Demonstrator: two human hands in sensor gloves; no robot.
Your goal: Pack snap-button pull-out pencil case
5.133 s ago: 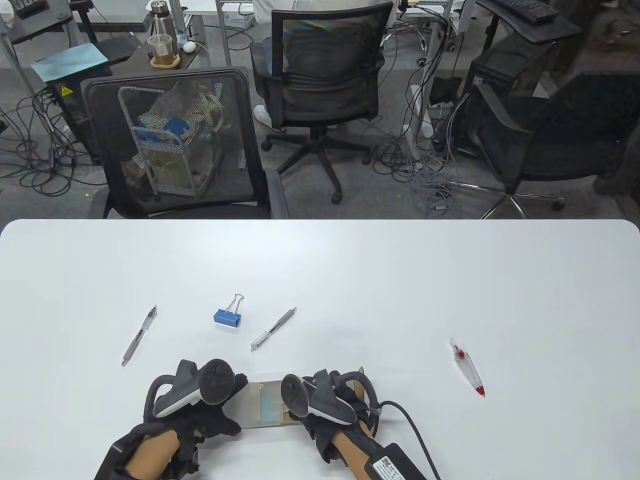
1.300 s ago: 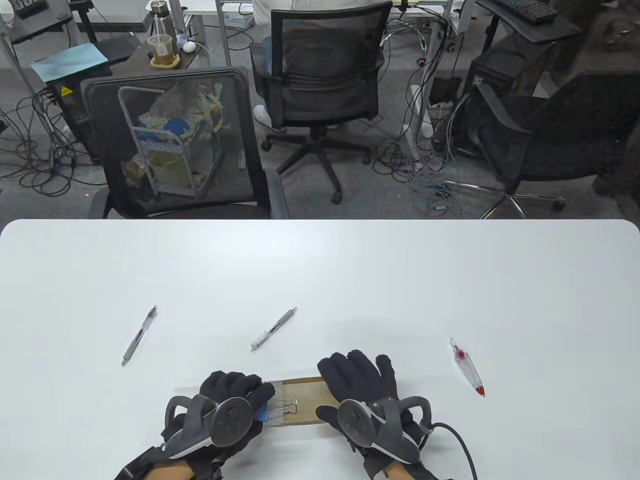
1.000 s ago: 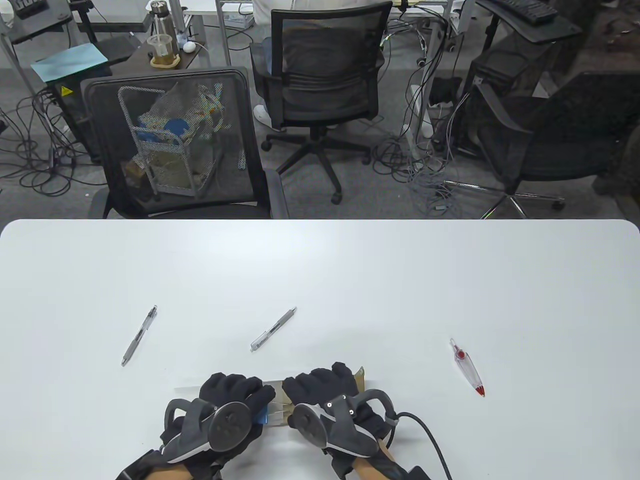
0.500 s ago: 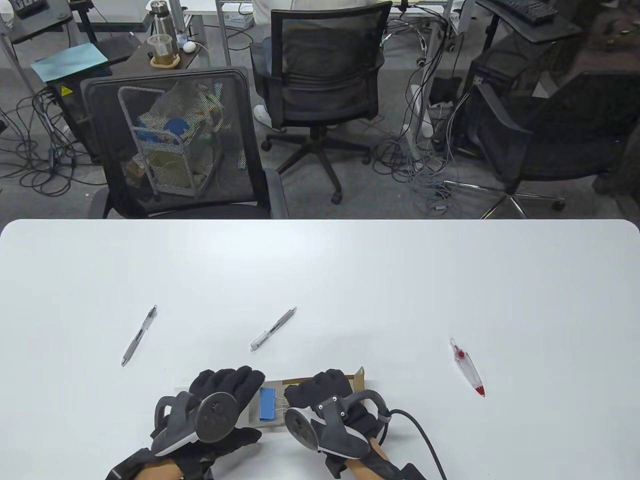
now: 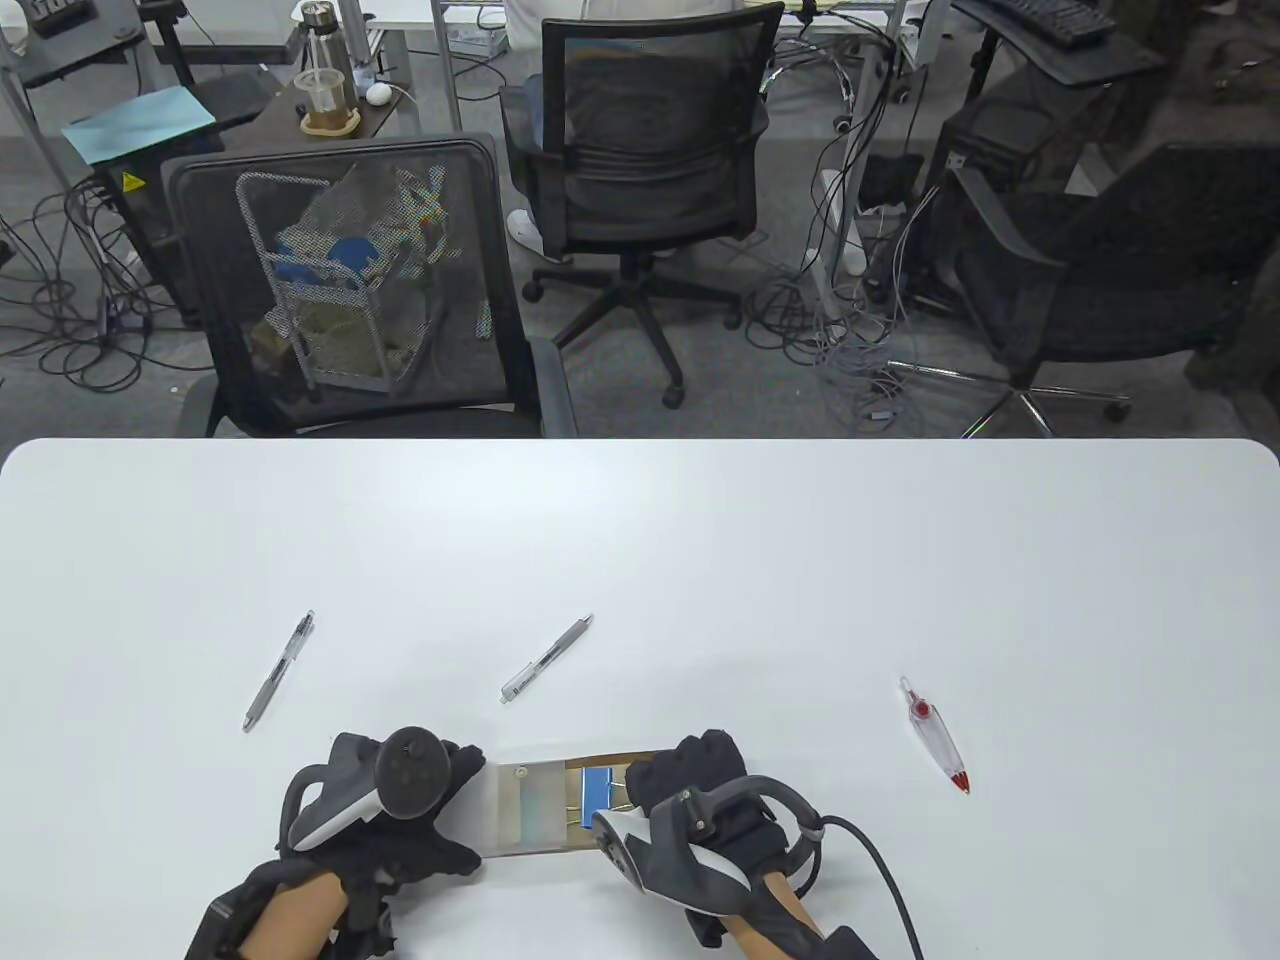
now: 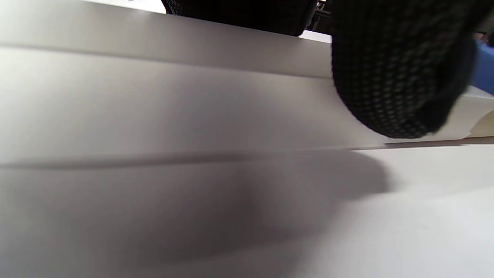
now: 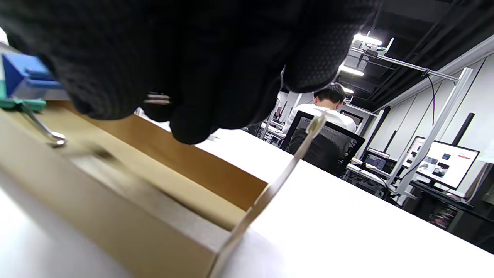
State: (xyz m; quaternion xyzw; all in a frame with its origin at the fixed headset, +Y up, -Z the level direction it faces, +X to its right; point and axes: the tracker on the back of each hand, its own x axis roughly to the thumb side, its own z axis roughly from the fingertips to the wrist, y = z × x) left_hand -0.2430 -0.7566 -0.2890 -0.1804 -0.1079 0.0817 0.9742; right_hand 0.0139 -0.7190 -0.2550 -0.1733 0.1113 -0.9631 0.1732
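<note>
The pencil case lies at the near edge of the table. Its frosted sleeve [image 5: 525, 805] has a snap button [image 5: 521, 771], and its brown cardboard tray [image 5: 600, 762] sticks out of the sleeve to the right. A blue binder clip [image 5: 598, 783] lies in the open part of the tray. My left hand [image 5: 440, 800] grips the sleeve's left end. My right hand [image 5: 690, 785] covers the tray's right part with curled fingers and holds it. In the right wrist view my fingers [image 7: 185, 58] hang over the tray [image 7: 154, 181], next to the clip [image 7: 23, 77]. In the left wrist view a fingertip [image 6: 389, 77] presses on the sleeve [image 6: 154, 96].
Two grey pens lie on the table, one at the left [image 5: 278, 671] and one in the middle [image 5: 546, 659]. A red-and-clear pen [image 5: 937, 735] lies at the right. The white table [image 5: 700, 560] stretches far behind them. Office chairs stand beyond its far edge.
The binder clip, loose on the table five seconds ago, now lies in the tray. In the last half second my left hand shifted to the sleeve's left end. The clip now shows right of the sleeve.
</note>
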